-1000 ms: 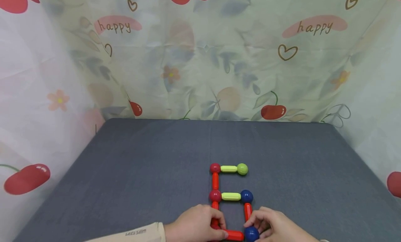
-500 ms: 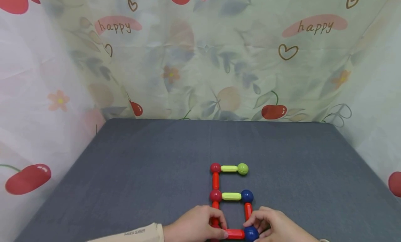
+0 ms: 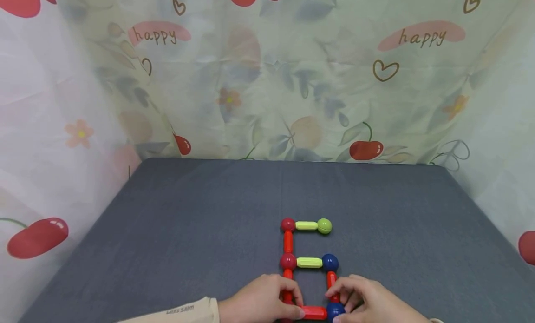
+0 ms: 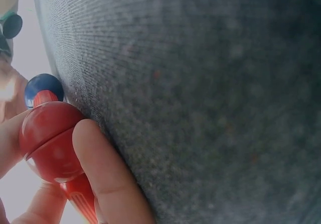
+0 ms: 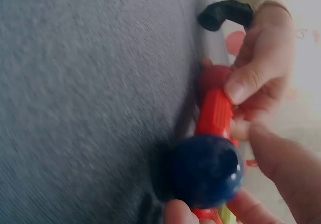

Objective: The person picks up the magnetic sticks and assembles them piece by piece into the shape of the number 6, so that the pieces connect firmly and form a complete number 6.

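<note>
Magnetic rods and balls lie joined on the table in the outline of a 6. My left hand [image 3: 264,299] grips the near-left corner, its fingers around a red ball [image 4: 52,141], with the thumb by the red rod [image 3: 314,312] along the bottom. At the near-right corner my right hand [image 3: 369,300] has its curled fingers around a blue ball [image 3: 334,311]; in the right wrist view the upper digit stands slightly off that ball. Another red rod [image 3: 332,280] leads up to a second blue ball [image 3: 330,262]. The left hand hides most of its red ball in the head view.
A yellow-green rod [image 3: 309,262] joins a red ball [image 3: 288,261] to the upper blue ball. Farther back, another yellow-green rod [image 3: 306,226] ends in a lime-green ball [image 3: 324,226]. Dark grey cloth covers the table [image 3: 200,211]; a printed curtain [image 3: 271,81] hangs behind.
My right index finger and thumb have spread slightly and shifted on the near blue ball, showing more of the red rod above it. The left hand stays in place.
</note>
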The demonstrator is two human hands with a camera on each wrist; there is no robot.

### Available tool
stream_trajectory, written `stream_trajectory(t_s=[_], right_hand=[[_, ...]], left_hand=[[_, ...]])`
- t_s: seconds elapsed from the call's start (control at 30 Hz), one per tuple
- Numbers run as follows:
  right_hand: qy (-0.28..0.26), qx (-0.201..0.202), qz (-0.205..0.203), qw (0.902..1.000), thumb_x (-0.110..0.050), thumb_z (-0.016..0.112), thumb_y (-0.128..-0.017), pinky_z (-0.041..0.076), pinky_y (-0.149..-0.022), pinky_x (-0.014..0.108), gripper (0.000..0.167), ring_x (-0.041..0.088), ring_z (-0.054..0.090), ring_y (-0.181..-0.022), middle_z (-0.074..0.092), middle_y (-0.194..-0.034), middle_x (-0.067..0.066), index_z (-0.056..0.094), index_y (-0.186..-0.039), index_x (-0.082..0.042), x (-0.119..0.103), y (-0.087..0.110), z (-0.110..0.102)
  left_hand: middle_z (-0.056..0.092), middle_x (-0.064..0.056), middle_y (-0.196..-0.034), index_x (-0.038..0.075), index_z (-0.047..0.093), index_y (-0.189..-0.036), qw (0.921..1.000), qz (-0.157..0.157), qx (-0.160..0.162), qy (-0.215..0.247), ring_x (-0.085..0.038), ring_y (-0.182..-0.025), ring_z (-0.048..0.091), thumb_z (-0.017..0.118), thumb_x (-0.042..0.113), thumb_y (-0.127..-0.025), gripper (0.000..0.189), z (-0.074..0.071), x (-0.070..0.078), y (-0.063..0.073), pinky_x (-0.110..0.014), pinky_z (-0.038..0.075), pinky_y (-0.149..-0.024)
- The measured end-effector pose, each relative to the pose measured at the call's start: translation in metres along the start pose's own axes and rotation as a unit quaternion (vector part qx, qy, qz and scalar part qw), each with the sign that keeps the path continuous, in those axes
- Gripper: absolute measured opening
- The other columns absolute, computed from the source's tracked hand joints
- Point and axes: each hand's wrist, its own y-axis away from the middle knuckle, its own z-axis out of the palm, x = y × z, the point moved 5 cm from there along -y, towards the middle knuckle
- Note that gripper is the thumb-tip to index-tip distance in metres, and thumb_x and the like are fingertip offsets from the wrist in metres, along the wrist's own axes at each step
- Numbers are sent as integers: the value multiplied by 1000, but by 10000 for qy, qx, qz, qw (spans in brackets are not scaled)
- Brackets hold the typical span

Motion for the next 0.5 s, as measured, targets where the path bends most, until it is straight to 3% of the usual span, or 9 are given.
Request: stream_trajectory(t_s=[0.23, 0.5], right_hand=[[28, 584, 449, 9973, -32, 67, -91, 54, -66, 30, 34, 20, 61, -73, 61, -85, 5, 64, -118, -12, -32, 3, -4], [440, 767, 345, 9955, -23, 72, -87, 51, -60, 26, 21, 18, 59, -66, 60, -77, 3, 65, -104, -13, -37, -8, -3]], left_hand=[[60, 5, -68, 24, 69, -82, 9998, 136, -133, -28, -12, -61, 49, 73, 26, -86, 6, -1, 0, 0, -25, 35, -55], [62, 3, -69, 23, 69, -82, 9998, 45, -169, 84, -13, -63, 51, 73, 25, -86, 6, 0, -1, -2, -26, 36, -57]])
